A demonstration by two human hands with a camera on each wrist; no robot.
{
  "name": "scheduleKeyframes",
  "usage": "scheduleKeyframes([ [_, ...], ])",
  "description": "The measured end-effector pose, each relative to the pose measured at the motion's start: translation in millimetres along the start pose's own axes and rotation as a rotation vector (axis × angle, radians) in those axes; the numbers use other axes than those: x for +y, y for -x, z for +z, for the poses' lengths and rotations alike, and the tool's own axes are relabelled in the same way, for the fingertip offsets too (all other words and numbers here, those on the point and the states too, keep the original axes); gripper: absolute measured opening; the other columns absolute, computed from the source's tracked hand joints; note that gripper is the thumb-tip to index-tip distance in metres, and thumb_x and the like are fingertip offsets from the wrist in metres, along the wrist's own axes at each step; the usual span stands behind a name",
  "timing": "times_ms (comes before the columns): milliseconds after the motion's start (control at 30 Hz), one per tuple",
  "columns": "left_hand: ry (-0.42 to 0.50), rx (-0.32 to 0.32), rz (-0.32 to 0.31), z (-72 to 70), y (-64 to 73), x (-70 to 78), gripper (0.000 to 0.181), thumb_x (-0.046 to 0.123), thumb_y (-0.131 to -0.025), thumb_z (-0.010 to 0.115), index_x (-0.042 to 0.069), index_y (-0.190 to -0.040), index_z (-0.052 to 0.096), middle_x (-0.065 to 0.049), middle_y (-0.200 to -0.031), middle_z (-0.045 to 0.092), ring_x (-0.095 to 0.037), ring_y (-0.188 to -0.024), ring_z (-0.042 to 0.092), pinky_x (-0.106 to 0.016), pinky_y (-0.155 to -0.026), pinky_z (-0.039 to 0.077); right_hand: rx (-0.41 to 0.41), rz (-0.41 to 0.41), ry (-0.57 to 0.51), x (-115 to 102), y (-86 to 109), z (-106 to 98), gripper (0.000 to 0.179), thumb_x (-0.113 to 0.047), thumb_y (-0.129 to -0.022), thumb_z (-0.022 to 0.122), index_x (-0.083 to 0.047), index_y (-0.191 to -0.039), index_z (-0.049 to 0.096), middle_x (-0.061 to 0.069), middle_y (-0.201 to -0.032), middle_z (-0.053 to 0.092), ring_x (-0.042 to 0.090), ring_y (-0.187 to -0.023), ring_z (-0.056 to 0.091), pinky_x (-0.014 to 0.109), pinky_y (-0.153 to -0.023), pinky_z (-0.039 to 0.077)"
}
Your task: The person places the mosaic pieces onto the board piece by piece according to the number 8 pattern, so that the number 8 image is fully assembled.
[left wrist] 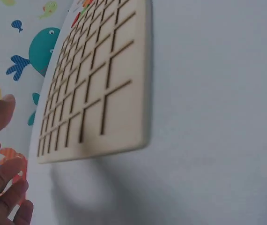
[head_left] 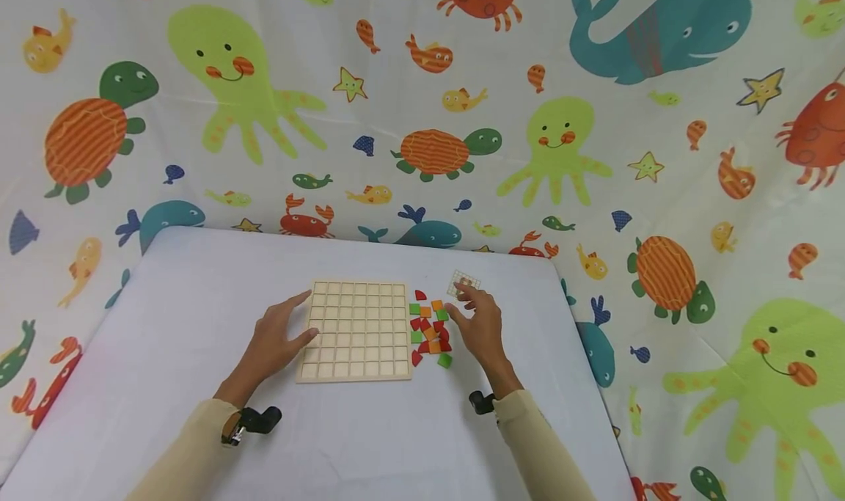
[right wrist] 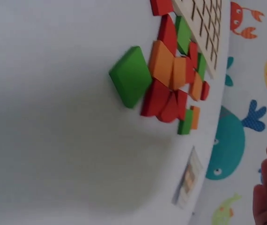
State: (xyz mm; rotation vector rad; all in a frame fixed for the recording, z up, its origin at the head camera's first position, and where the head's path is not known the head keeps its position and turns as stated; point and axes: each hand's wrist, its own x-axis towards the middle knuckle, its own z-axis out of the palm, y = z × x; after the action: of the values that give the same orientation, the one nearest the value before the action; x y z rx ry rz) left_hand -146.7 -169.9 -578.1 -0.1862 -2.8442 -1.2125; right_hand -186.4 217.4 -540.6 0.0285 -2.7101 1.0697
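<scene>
A pale wooden grid board (head_left: 359,332) with square recesses lies flat on the white table. My left hand (head_left: 269,341) is at its left edge, thumb and fingers spread apart; in the left wrist view the fingers (left wrist: 12,185) are off the board's side. To the right of the board sits a loose cluster of red, orange and green pieces (head_left: 429,328), squares and quarter-round shapes. My right hand (head_left: 480,326) hovers just right of them, fingers loosely bent and holding nothing. Beyond its fingertips is a small printed grid card (head_left: 464,281), partly hidden by the hand.
A green square piece (right wrist: 131,77) lies at the near end of the cluster. Behind the white table (head_left: 218,288) hangs a curtain (head_left: 422,105) printed with sea animals, which also runs along the right side. Both wrists carry small black cameras.
</scene>
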Motion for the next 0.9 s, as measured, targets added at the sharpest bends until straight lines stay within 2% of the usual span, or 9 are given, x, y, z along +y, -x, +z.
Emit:
scheduleKeyframes([
  [167, 0.022, -0.011, -0.023, 11.7, 12.9, -27.5, 0.074, 0.017, -0.095, 0.078, 0.006, -0.160, 0.044, -0.028, -0.161, 0.046, -0.053, -0.148, 0.037, -0.075, -0.118, 0.027, -0.041, 0.047, -0.060, 7, -2.2, 20, 0.045, -0.019, -0.094, 0.082, -0.021, -0.138, 0.071, 0.007, -0.117, 0.076, 0.026, -0.103, 0.067, 0.048, -0.096, 0.057],
  [300, 0.051, -0.002, -0.023, 18.7, 17.9, -37.6, 0.072, 0.015, -0.093, 0.079, 0.007, -0.158, 0.048, -0.029, -0.161, 0.045, -0.055, -0.150, 0.033, -0.080, -0.115, 0.023, -0.079, 0.089, -0.080, 10, -7.2, 34, 0.040, -0.021, -0.096, 0.080, -0.022, -0.136, 0.072, 0.005, -0.116, 0.075, 0.023, -0.102, 0.065, 0.041, -0.092, 0.058],
  [467, 0.059, 0.013, -0.003, 24.7, 19.3, -40.3, 0.072, 0.010, -0.089, 0.082, 0.009, -0.155, 0.052, -0.025, -0.162, 0.047, -0.056, -0.153, 0.030, -0.081, -0.108, 0.023, -0.127, 0.147, -0.126, 10, -12.9, 45, 0.036, -0.022, -0.097, 0.079, -0.022, -0.133, 0.074, 0.004, -0.117, 0.074, 0.022, -0.101, 0.063, 0.032, -0.082, 0.058],
  [567, 0.050, 0.018, 0.006, 26.3, 20.1, -41.3, 0.073, 0.006, -0.087, 0.083, 0.008, -0.153, 0.053, -0.024, -0.163, 0.047, -0.054, -0.155, 0.028, -0.082, -0.109, 0.022, -0.144, 0.178, -0.136, 10, -16.8, 53, 0.034, -0.022, -0.097, 0.079, -0.021, -0.131, 0.074, 0.004, -0.115, 0.073, 0.023, -0.099, 0.062, 0.030, -0.077, 0.059],
  [667, 0.033, 0.017, 0.008, 27.1, 21.5, -42.7, 0.073, 0.006, -0.086, 0.083, 0.009, -0.154, 0.053, -0.023, -0.164, 0.047, -0.054, -0.156, 0.027, -0.082, -0.110, 0.022, -0.148, 0.207, -0.103, 11, -22.8, 62, 0.032, -0.025, -0.098, 0.079, -0.022, -0.130, 0.075, 0.004, -0.113, 0.072, 0.023, -0.098, 0.062, 0.030, -0.076, 0.059],
  [900, 0.018, 0.020, 0.023, 30.2, 23.3, -45.3, 0.074, 0.008, -0.087, 0.083, 0.008, -0.154, 0.052, -0.022, -0.164, 0.047, -0.054, -0.156, 0.028, -0.083, -0.111, 0.022, -0.118, 0.249, 0.012, 6, -39.4, 80, 0.026, -0.031, -0.096, 0.080, -0.019, -0.119, 0.080, 0.004, -0.110, 0.072, 0.021, -0.097, 0.065, 0.036, -0.083, 0.061],
])
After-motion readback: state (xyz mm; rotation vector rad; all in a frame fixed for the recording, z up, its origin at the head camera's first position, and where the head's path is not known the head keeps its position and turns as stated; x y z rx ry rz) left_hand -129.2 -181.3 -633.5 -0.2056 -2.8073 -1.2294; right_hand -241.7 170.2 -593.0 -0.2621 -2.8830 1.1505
